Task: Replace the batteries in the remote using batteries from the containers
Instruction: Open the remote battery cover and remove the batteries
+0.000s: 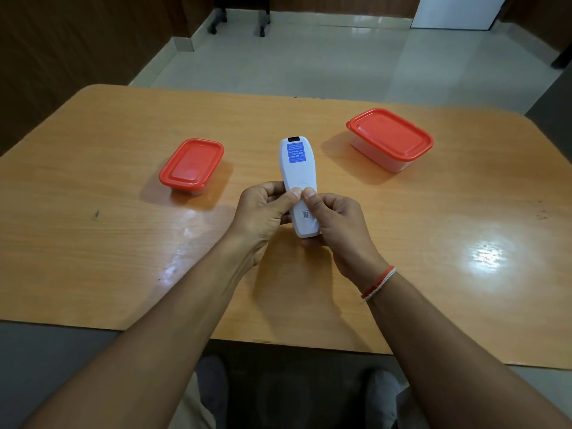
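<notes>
A white remote point(297, 168) is held face down over the middle of the wooden table point(108, 243), its back with a blue sticker turned up. My left hand point(263, 212) grips its left side and my right hand point(335, 224) grips its right side and lower end. Both thumbs press side by side on the back cover near the middle. The cover looks closed. A small container with a red lid point(192, 164) stands to the left. A larger container with a red lid point(390, 137) stands at the back right. Both lids are on, so their contents are hidden.
The table's near edge runs just above my knees point(213, 388). Tiled floor point(294, 57) lies beyond the far edge, with chair legs on castors point(238, 23) at the back. A bright light glare point(489, 252) marks the table's right side.
</notes>
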